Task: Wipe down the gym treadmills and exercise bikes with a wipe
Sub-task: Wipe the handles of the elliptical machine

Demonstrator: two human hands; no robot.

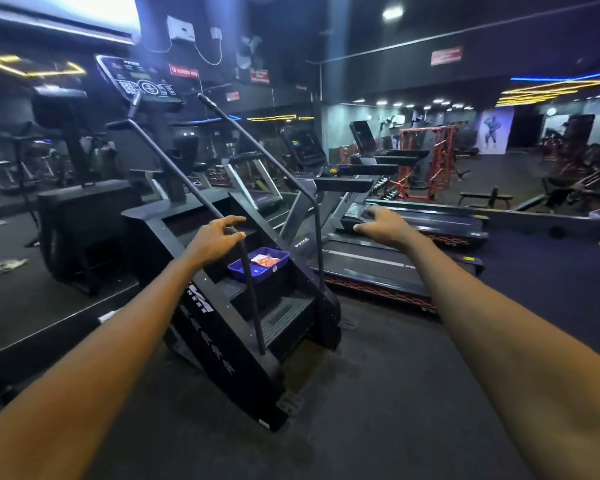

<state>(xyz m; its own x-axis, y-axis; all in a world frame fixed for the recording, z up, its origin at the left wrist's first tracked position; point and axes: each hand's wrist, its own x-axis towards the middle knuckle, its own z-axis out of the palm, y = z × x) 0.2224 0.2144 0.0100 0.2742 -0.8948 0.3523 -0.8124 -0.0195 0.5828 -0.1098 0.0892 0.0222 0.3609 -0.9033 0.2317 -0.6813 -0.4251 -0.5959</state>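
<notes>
Your two bare forearms reach out over the dark rubber gym floor (378, 393), left and right of a black stair-climber machine (222, 341) that stands just ahead of you. Your left hand (215, 239) is at the bend of the machine's black tubular handrail (253, 299), with the fingers curved above the tube and the thumb below it. You cannot tell from this view whether it actually clasps the rail or only cups around it. On one of the climber's steps, just beyond and below that hand, sits a purple rectangular plastic tray (238, 270), and inside it lies an orange and white packet (265, 260) whose label is too small to read. Your right hand (383, 227) is released, palm down with its fingers spread, and holds nothing. It hovers over the near end of the first black treadmill with its grey running belt (364, 263), which lies just to the right of the stair-climber, apart from your hand. A second black treadmill (430, 216) stands parallel behind the first. Above the climber's steps rises its black control console with white buttons (142, 81). Well beyond the treadmills, against the far wall, stand red steel weight racks (426, 161).
</notes>
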